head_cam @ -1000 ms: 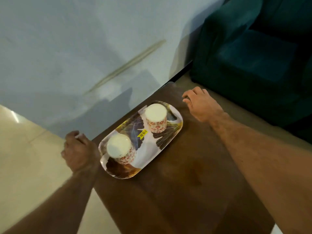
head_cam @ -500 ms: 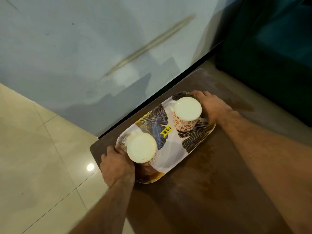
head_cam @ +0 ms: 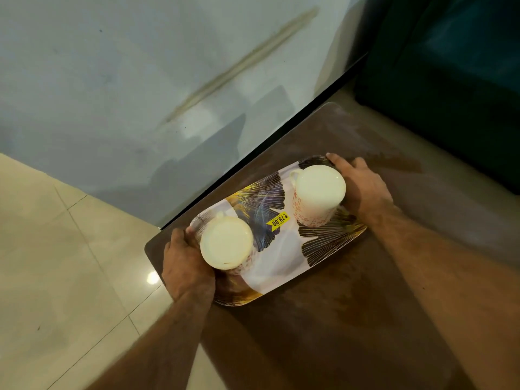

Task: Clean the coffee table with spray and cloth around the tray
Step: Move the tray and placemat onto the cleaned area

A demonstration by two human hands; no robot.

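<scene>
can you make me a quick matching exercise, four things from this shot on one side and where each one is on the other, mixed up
Things:
1. left hand
2. right hand
3. yellow price sticker
4. teal sofa

Places:
A. on the tray between the two mugs
B. grips the tray's far end
C. beyond the coffee table, upper right
D. grips the tray's near end

Pairs: 1-D, 2-B, 3-A, 4-C
</scene>
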